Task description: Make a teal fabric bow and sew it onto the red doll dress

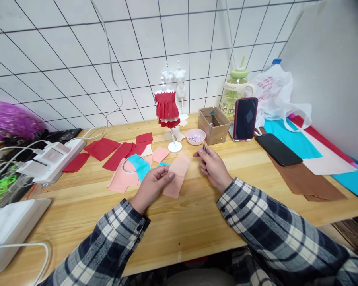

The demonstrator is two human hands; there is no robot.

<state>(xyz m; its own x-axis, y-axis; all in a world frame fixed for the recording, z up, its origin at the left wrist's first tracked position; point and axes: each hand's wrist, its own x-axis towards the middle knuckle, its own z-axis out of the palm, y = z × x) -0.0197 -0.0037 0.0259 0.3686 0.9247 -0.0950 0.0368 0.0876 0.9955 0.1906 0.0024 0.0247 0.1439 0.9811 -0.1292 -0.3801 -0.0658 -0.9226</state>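
My left hand (150, 186) pinches a peach strip of crepe paper (179, 174) at its left edge and holds it just over the table. My right hand (213, 167) is closed, with the dark tip of a thin metal tool (204, 147) like tweezers showing past its fingers; most of it is hidden. Beyond that hand sits a pink bowl (196, 137) of small shiny bits. A mini dress form (174, 146) in a ruffled red dress (166, 107) stands behind the strip. Beside my left hand lie a turquoise piece (139, 166) and peach pieces (119, 178).
Red pieces (119, 155) lie at the left, near a white power strip (59, 161). A cardboard box (214, 127), a propped phone (246, 117) and a green-lidded bottle (238, 89) stand behind my right hand. A black phone (279, 149) rests on brown sheets (304, 180).
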